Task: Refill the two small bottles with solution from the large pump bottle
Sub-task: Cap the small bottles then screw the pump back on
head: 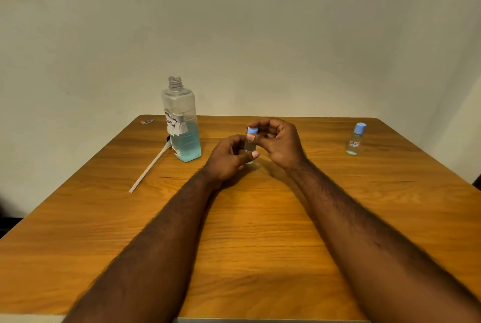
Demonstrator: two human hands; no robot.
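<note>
A small clear bottle point(249, 146) with a blue cap point(252, 130) stands upright at mid-table. My left hand point(229, 157) grips its body. My right hand point(278, 140) has its fingertips around the cap. The large bottle point(182, 124) stands left of the hands, its neck uncapped, about half full of blue liquid, with a torn white label. Its pump with a long white tube point(151, 166) lies on the table beside it. A second small bottle point(355, 140) with a blue cap stands upright at the far right.
The wooden table point(260, 231) ends against a plain wall. A small scrap point(147, 121) lies at the far left corner. Both forearms stretch across the near half of the table.
</note>
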